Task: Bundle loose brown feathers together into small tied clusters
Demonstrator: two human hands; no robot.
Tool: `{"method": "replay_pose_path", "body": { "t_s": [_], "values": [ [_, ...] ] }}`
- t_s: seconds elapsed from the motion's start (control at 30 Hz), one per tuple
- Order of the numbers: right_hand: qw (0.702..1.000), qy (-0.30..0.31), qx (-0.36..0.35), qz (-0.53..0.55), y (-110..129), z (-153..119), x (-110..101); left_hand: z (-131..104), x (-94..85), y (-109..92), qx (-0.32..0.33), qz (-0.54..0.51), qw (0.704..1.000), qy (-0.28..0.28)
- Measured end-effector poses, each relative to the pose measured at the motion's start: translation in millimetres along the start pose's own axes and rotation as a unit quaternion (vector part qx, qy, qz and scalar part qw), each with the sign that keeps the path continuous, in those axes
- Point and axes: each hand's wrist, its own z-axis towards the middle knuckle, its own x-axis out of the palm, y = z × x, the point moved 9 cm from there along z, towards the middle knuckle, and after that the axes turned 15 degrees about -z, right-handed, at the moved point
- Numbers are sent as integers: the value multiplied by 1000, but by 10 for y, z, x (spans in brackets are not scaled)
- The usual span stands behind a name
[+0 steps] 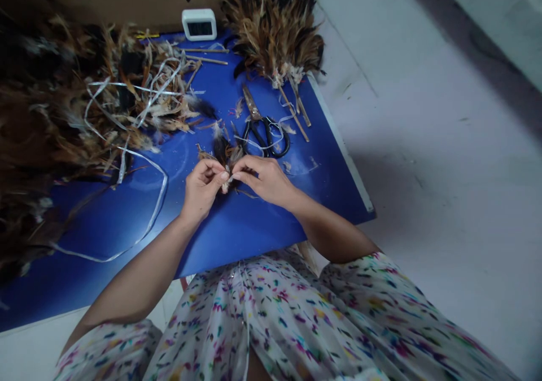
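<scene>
Near the front edge of the blue table [241,228], a small bunch of dark and brown feathers [221,147] is held between both hands. My left hand [202,188] pinches its pale base between thumb and fingers. From the other side, my right hand [265,180] is closed in a pinch at the same base, its fingertips almost touching the left thumb. What the right fingertips grip is too small to tell. Just beyond the right hand lie black-handled scissors [266,135], their blades pointing away, with a thin clear strip across the handles.
Loose brown feathers [84,99] cover the table's left side, with white ribbon [163,186] trailing over them. Feather bundles on sticks [283,36] lie at the back right. A white digital clock [199,24] stands before a cardboard box [139,8]. The table's right edge borders the floor.
</scene>
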Motion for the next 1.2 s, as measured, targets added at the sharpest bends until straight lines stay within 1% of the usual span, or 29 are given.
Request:
{"method": "replay_pose_path", "body": {
  "t_s": [0.23,0.43,0.5,0.7,0.87,1.07,1.2],
  "values": [
    [994,14,60,93,-106,-20,64,-19,25,8,-11,22,1000,6],
    [988,-9,57,141,-124,-19,89,-19,57,13,-8,22,999,30],
    [985,-8,61,162,-132,-13,113,-17,60,13,-8,21,999,34],
    [965,24,97,244,-200,2,225,-31,93,-1,-21,3,999,46],
    [951,79,115,276,-205,0,317,-47,137,-15,-29,-12,998,61],
    [941,72,129,304,-196,-1,316,-52,131,-41,-6,20,997,68],
    [926,72,143,340,-205,-10,345,-66,124,-63,17,44,996,78]
  ]
}}
